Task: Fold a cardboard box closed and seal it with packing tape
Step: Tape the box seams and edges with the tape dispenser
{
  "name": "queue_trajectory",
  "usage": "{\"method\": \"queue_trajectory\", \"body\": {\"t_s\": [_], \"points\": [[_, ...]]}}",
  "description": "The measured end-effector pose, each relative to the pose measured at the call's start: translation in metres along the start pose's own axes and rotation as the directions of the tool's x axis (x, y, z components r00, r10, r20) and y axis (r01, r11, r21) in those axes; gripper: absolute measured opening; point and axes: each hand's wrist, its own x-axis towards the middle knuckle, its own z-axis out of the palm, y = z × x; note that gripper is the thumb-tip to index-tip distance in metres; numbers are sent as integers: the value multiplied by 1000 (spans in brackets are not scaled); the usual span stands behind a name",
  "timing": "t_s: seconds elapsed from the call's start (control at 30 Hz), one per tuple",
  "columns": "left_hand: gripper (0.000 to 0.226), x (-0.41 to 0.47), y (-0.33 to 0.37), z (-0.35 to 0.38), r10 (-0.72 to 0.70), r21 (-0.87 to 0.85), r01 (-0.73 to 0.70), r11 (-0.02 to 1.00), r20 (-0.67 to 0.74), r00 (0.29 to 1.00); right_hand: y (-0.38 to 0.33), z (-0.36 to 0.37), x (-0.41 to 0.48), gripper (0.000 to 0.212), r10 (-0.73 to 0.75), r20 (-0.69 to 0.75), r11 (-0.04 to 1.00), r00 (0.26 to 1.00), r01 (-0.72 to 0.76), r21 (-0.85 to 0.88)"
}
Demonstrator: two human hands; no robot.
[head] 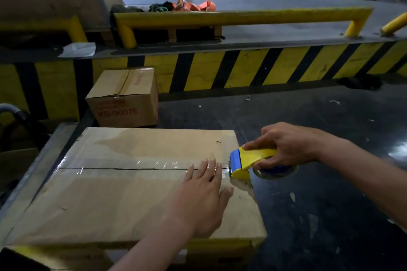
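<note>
A large brown cardboard box [114,200] lies in front of me with its top flaps folded flat. A strip of clear packing tape [132,164] runs along the centre seam from the left edge to the right edge. My left hand [202,191] lies flat on the box top, fingers spread over the tape near the right end. My right hand [288,145] grips a yellow and blue tape dispenser [246,161] at the box's right edge, its blade end touching the tape there. The tape roll hangs just past the edge.
A smaller brown box [125,99] printed in red stands behind the large one. A yellow and black striped dock wall [264,66] with yellow rails [220,16] crosses the back. Dark floor [330,204] lies to the right. A metal ledge [44,156] runs along the left.
</note>
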Motion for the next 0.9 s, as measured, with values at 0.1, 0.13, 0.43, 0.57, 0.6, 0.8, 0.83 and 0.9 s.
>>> {"method": "queue_trajectory", "body": {"t_s": [0.1,0.13,0.43,0.57,0.6,0.8,0.83,0.9], "points": [[73,0,-4,-1,3,24,-3,1000,11,1000,10,2,-6,63,0,-9,1000,1000,0,26],[73,1,-3,-2,5,25,-5,1000,13,1000,14,2,-7,62,-1,-20,1000,1000,2,29],[69,1,-8,-2,-17,42,16,999,7,1000,39,4,-23,65,51,-43,994,998,-46,98],[69,3,-5,-4,-38,50,38,998,-1,999,39,15,-26,64,57,-39,994,998,-53,91],[69,5,-3,-6,-53,63,53,997,1,999,39,18,-25,65,60,-51,994,997,-55,96],[64,29,19,-2,27,111,-23,994,-32,999,38,27,-19,63,61,-78,989,995,-50,137],[65,31,21,1,47,80,-44,996,-34,998,37,28,-18,63,58,-85,988,995,-46,144],[67,34,20,6,63,39,-61,997,-50,997,37,31,-17,65,60,-100,988,993,-45,148]]}}
